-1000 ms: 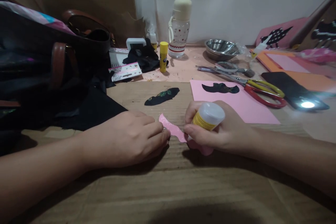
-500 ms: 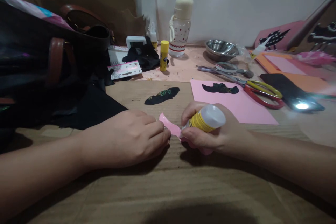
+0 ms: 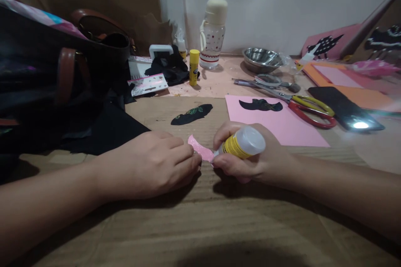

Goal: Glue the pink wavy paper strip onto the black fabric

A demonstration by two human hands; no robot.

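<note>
Closest in, both forearms rest on the cardboard point(image 3: 219, 225) and the hands meet mid-frame. Left hand point(image 3: 150, 169) is curled, fingertips pressing down the near-left end of a pink cutout point(image 3: 200, 151). Right hand point(image 3: 250, 162) is wrapped around a glue bottle point(image 3: 241, 144), tipped over so the nozzle points toward 9 o'clock and sits right on the cutout's other end. So the cutout lies between the two hands, touching both, long axis running roughly 10 to 4 o'clock; most of the right part is hidden under the right hand, so I can't tell how far it goes.

Just past that, at 11 o'clock, a black cutout point(image 3: 191, 114) lies flat. At 1 o'clock a pink sheet point(image 3: 282, 127) carries another black shape point(image 3: 260, 104), with scissors point(image 3: 310, 110) beside it and a lit phone point(image 3: 347, 110) further right.

Far back: glue stick point(image 3: 194, 67), water bottle point(image 3: 213, 33), steel bowl point(image 3: 262, 58), and a bag point(image 3: 56, 71) off at 10 o'clock.
</note>
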